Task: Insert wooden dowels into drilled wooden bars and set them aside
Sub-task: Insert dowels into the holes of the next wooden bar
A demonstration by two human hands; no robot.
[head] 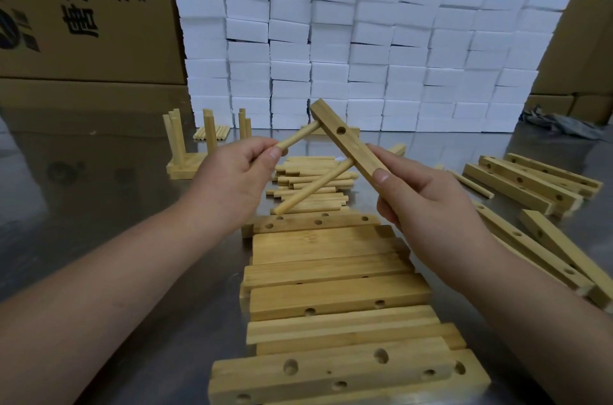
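two dowels (311, 187) in pale drilled bar (348, 142), one hole open, tilted

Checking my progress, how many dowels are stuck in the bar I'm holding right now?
2. One dowel sits near the far end of the bar, pinched by the left hand. The second dowel hangs lower, near the right hand. One middle hole shows empty.

Matt pale wood bars (335, 298) on glossy metal table (99, 205)
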